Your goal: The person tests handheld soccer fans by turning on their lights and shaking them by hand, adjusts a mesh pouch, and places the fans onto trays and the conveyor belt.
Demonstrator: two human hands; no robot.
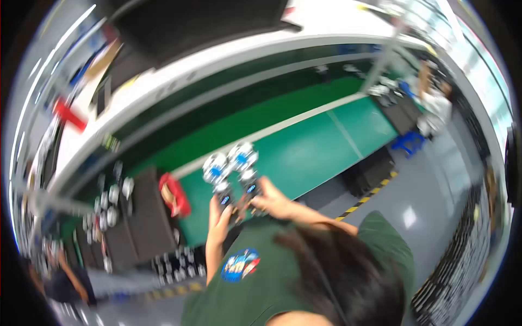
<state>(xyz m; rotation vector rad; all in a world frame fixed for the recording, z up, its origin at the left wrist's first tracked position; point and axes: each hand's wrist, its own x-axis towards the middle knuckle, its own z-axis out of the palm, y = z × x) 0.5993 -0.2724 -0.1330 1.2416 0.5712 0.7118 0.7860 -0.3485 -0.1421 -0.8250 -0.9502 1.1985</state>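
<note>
Two handheld devices are held side by side above a long green bench (304, 160) on a workshop floor (429, 209).
The fingers of the worker's left hand (219, 220) are wrapped around the dark handle of the left device (221, 187), while those of the right hand (270, 201) grip the right device (247, 175); both silvery heads, blue at the centre, point away from the worker's green shirt (272, 266). A white shelf (217, 58) runs above the bench's far side. To the left, a red item (176, 196) lies beside a dark mat (144, 217), blurred silvery pieces (111, 204) near it. A person in white (436, 108) is by a blue stool (408, 142) at the far right; another in dark clothing (68, 283) is at lower left. Yellow-and-black tape (359, 205) marks the grey floor.
</note>
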